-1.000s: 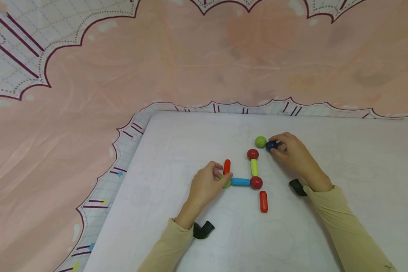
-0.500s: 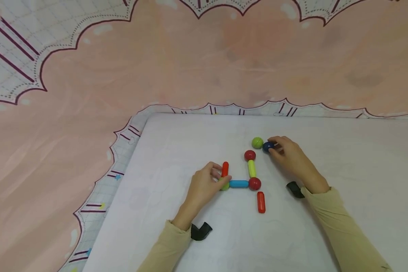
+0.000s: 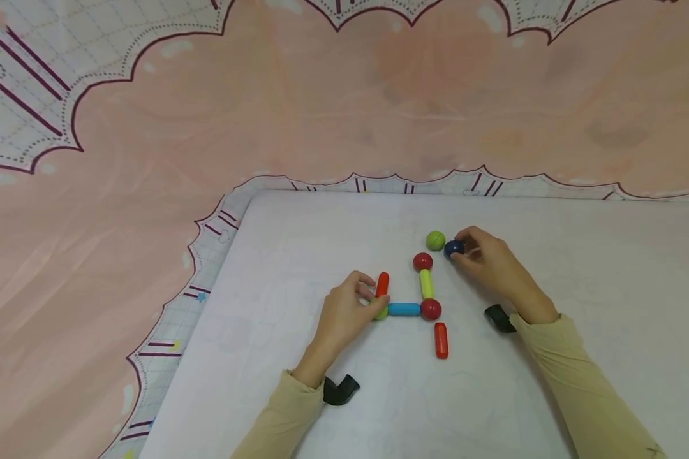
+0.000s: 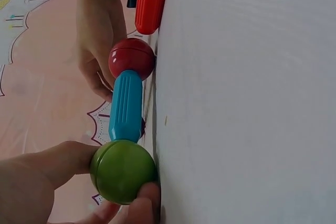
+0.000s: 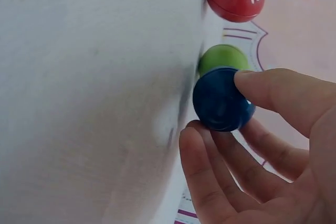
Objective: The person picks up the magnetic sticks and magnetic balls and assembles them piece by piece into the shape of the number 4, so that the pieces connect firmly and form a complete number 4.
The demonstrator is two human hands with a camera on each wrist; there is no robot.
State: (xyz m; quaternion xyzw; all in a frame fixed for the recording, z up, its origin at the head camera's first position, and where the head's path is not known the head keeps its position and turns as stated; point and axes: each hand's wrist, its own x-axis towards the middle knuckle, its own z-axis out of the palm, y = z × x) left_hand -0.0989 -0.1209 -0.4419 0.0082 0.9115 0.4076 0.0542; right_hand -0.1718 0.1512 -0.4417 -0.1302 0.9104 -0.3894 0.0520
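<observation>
Two balls are in your grip, one per hand. Your left hand [image 3: 344, 312] pinches the left green ball [image 4: 123, 171] between thumb and fingers, at the left end of a joined run of pieces. From that ball a blue rod [image 3: 404, 309] reaches right to the near red ball [image 3: 431, 309], and a yellow-green rod [image 3: 426, 284] goes from there to the far red ball [image 3: 422, 261]. An orange-red rod [image 3: 382, 284] points to the far side, just beyond your left fingers – they hide its near end, so you cannot tell whether it touches the left green ball.

Your right hand [image 3: 496, 264] has the dark blue ball [image 5: 220, 100] pinched between thumb and fingers, right beside the far green ball [image 3: 436, 240]; both lie beyond the far red ball. A red rod [image 3: 441, 340] lies apart, just on the near side of the near red ball. All of this is on a white tabletop [image 3: 298, 242] – past its far and left edges you see a peach patterned cloth [image 3: 321, 115]
</observation>
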